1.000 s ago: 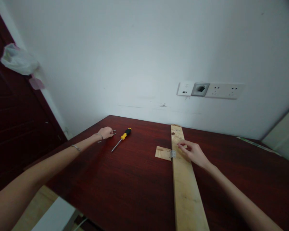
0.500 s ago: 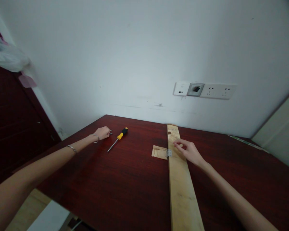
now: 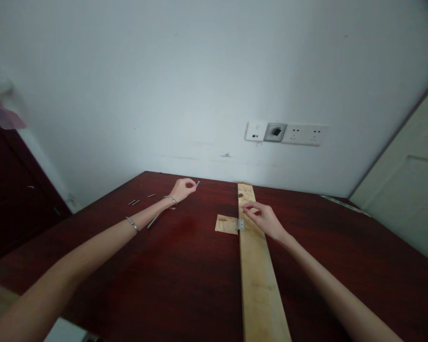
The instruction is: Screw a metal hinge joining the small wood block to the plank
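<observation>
Left grip (image 3: 181, 190): pinched on metal fastener (image 3: 197, 184). Right grip (image 3: 265, 220): fingers curled, hold cannot be told; wooden board (image 3: 261, 280) below, hinge (image 3: 241, 224) to its left.

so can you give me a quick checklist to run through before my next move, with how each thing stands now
1. Metal fastener gripped: ok, pinched in the left hand's fingertips.
2. Hinge at the seam between small wood piece and long board: ok.
3. Hinge secured: cannot tell, too small to see.
4. Right hand free: cannot tell, fingers curled near the hinge may hide something.
5. Screwdriver in full view: not ok, left wrist covers part.
</observation>
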